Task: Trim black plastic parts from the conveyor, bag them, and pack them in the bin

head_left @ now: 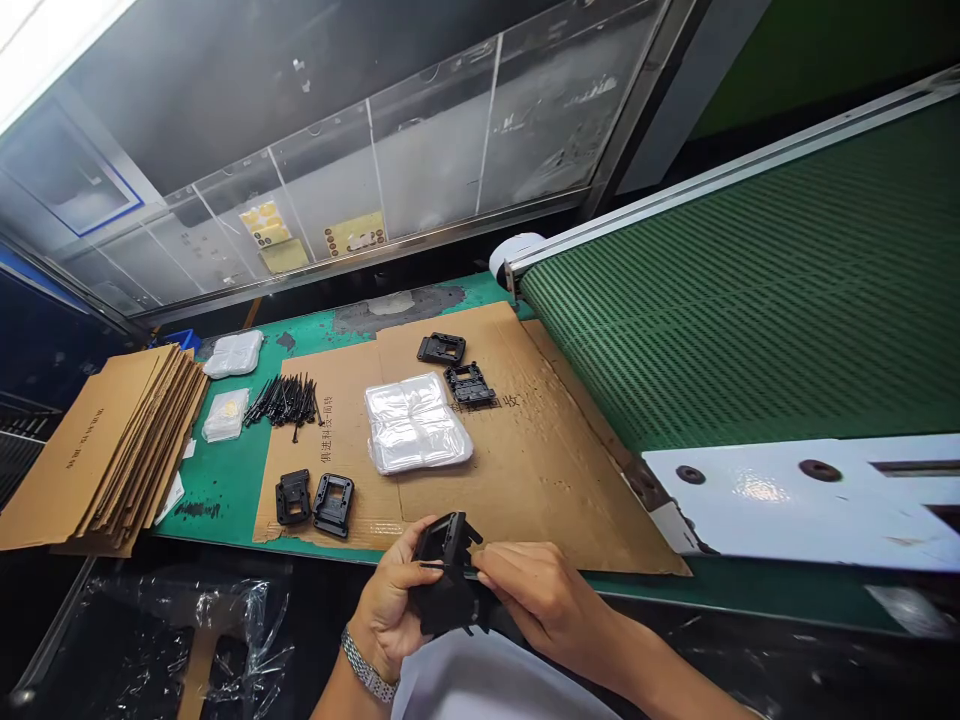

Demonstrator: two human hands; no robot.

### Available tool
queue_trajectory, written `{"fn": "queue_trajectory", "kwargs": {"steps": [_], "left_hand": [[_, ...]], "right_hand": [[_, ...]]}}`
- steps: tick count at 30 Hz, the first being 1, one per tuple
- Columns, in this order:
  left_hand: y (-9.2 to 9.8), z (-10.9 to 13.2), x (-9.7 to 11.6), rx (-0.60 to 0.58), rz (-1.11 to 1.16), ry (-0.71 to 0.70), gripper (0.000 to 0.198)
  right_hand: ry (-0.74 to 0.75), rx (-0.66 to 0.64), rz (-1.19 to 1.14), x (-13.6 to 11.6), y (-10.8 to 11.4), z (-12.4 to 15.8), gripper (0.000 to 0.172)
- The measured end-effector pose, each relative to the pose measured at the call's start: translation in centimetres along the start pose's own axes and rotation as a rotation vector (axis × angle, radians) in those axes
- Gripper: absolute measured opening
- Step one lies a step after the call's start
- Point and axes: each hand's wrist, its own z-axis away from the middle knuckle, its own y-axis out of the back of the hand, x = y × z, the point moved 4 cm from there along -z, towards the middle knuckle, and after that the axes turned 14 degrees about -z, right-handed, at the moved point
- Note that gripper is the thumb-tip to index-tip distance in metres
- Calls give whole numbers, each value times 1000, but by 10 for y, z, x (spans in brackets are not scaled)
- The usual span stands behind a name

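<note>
Close to my body, below the table's front edge, my left hand (394, 592) is closed around a black plastic bracket (446, 590) with an open frame on top. The thumb lies across its near side, and a metal-band watch is on the wrist. My right hand (536, 590) is closed in a pinch at the bracket's right edge, its fingertips against it; whatever lies under the fingers is hidden. Two similar black brackets, one on the left (292, 497) and one on the right (334, 504), lie on the cardboard nearby. Two more, a far one (442, 348) and a nearer one (469, 384), lie farther back.
A stack of clear plastic bags (416, 425) sits mid-cardboard (525, 480). Black zip ties (285, 402) are heaped left of it, beside smaller bag stacks (226, 414). Folded cardboard sheets (105, 440) stand at far left. A green conveyor belt (765, 270) slopes along the right.
</note>
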Motion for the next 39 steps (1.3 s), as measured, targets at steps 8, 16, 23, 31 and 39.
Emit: {"fn": "queue_trajectory", "kwargs": {"steps": [8, 16, 23, 31, 39], "left_hand": [[-1, 3, -3, -23, 69, 35, 50], [-7, 2, 1, -21, 61, -28, 53], [-12, 8, -5, -7, 85, -164, 60], [-2, 15, 4, -76, -264, -247, 61], [-6, 23, 34, -19, -825, -464, 46]], "right_hand": [[70, -86, 59, -14, 3, 4, 28], [41, -29, 3, -22, 3, 11, 29], [-156, 89, 116, -14, 5, 8, 29], [-472, 142, -159, 22, 10, 12, 34], [-178, -48, -147, -16, 27, -4, 37]]}}
